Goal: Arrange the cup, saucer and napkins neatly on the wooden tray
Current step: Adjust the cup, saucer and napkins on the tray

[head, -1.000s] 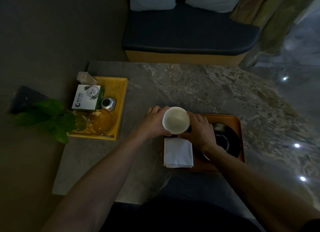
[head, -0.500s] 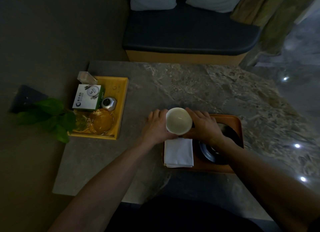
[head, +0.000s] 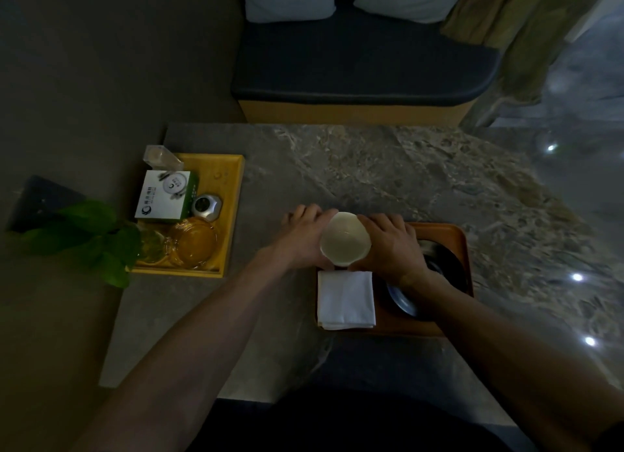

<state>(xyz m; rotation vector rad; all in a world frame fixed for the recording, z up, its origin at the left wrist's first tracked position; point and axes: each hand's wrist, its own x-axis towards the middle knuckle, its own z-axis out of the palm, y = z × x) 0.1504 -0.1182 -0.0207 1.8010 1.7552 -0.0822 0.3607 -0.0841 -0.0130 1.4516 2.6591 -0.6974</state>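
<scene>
A white cup (head: 344, 238) stands upright over the far left corner of the wooden tray (head: 464, 249), its mouth facing up. My left hand (head: 302, 237) cups its left side and my right hand (head: 393, 245) cups its right side. Whether the cup rests on the tray or hangs just above it is not visible. Folded white napkins (head: 346, 299) lie on the tray's left part, just in front of the cup. A dark saucer (head: 435, 284) lies on the tray's right part, half hidden under my right wrist.
A yellow tray (head: 233, 198) at the table's left holds a white-green box (head: 165, 197), a small metal jar (head: 206, 206), an amber glass dish (head: 194, 242) and a clear packet. A green plant (head: 84, 235) sits left of it. A dark bench (head: 364, 69) stands beyond the marble table (head: 405, 167).
Both hands and the cup have dropped slightly toward the tray's far left corner and settled. My right hand slid left, uncovering more of the saucer.
</scene>
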